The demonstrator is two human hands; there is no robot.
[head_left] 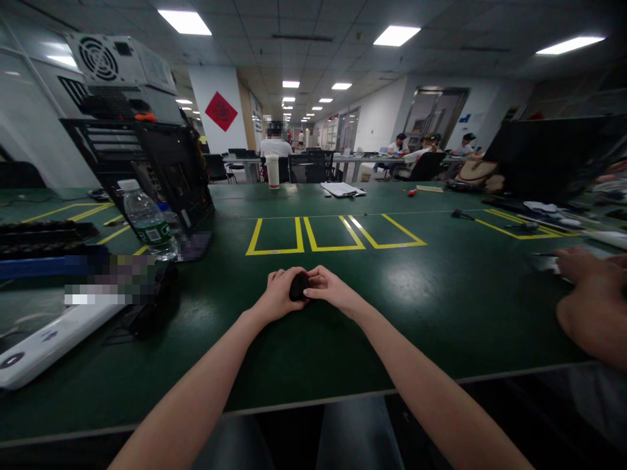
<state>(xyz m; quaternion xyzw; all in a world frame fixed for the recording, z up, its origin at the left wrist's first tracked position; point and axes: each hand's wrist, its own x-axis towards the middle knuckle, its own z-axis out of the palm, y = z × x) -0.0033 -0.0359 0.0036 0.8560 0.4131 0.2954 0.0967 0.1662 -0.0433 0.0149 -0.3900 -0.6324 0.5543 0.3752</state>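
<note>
A small black rounded object [298, 287] is between my two hands, just above or on the green table; its exact kind does not show. My left hand [277, 294] wraps around its left side, with the fingers over the top and the thumb below. From the other side, my right hand [332, 288] has its thumb and fingertips closed on the object's right edge. Part of the object is hidden by the fingers. Directly beyond my hands, yellow tape outlines [334, 248] mark the tabletop.
At left stand a water bottle [149, 225], an open computer case [171, 163] with a power supply [122, 68] on it, and a long white device [53, 339]. Farther back are a white cup [273, 172] and a clipboard [343, 190]. Another person's hand [590, 294] rests at right.
</note>
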